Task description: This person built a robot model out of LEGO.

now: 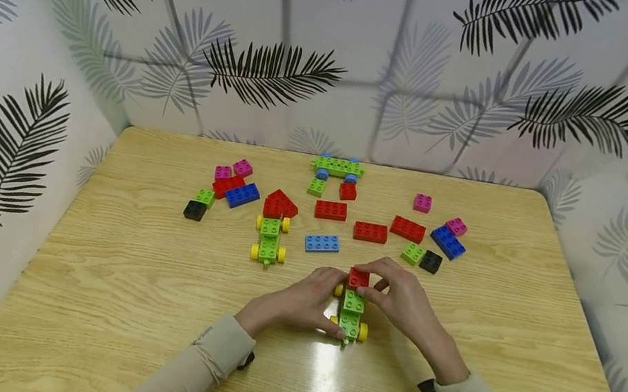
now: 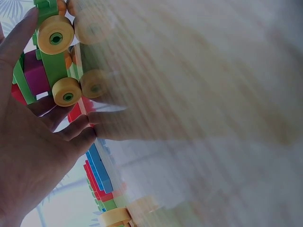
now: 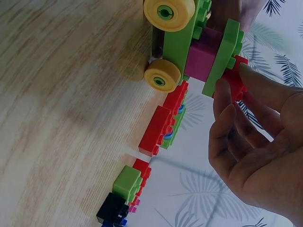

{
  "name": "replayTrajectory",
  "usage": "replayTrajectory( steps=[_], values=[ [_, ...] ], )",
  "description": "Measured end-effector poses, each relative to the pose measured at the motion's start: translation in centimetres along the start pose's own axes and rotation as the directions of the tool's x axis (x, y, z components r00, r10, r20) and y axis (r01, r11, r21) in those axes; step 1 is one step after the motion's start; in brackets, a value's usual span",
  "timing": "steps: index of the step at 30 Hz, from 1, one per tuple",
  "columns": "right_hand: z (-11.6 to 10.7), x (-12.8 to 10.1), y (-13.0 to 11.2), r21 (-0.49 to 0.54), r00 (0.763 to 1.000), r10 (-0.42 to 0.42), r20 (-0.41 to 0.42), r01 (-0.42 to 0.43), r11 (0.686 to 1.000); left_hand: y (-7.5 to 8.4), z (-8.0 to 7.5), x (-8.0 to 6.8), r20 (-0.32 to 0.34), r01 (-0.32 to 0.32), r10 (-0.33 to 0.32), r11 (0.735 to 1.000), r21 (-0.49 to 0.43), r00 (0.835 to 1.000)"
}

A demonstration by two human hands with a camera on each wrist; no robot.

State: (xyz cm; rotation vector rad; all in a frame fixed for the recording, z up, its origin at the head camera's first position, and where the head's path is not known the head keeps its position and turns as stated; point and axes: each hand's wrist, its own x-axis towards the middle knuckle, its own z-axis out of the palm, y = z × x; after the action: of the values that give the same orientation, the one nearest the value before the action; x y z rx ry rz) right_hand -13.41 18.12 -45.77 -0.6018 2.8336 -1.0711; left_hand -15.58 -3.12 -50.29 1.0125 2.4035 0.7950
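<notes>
A green toy car (image 1: 352, 313) with yellow wheels stands on the wooden table (image 1: 143, 306) near the front centre. It carries a magenta brick (image 3: 202, 57), a green plate (image 3: 223, 52) and a red brick (image 1: 359, 278) on top. My left hand (image 1: 333, 304) holds the car from its left side, thumb near the front wheel. In the left wrist view the left hand (image 2: 52, 109) wraps beside the car (image 2: 51, 66). My right hand (image 1: 371, 287) pinches the red brick (image 3: 231, 84) with its fingertips (image 3: 244, 72).
A second green car (image 1: 269, 241) stands to the left with a red roof brick (image 1: 281, 204) behind it. A green chassis with blue wheels (image 1: 336, 167) sits at the back. Several loose red, blue, magenta, green and black bricks lie across the table's middle. Leaf-patterned walls (image 1: 339, 53) enclose three sides.
</notes>
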Motion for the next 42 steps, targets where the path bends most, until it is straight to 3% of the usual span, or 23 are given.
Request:
replayTrajectory(
  steps=[13,26,42],
  values=[
    [-0.06,-0.06,-0.17,-0.001,1.0,0.007,0.0,-0.007,1.0,-0.1,0.12,0.0,-0.012,-0.022,0.022,1.0,0.005,1.0],
    [-0.01,-0.1,-0.17,-0.004,1.0,0.01,-0.004,-0.01,1.0,-0.02,0.04,0.02,0.002,-0.003,0.003,1.0,0.003,1.0],
    [-0.66,0.12,-0.19,-0.112,0.999,-0.026,-0.029,0.023,0.993,0.45,0.2,0.02,0.018,0.014,-0.015,0.998,0.055,1.0]
  ],
)
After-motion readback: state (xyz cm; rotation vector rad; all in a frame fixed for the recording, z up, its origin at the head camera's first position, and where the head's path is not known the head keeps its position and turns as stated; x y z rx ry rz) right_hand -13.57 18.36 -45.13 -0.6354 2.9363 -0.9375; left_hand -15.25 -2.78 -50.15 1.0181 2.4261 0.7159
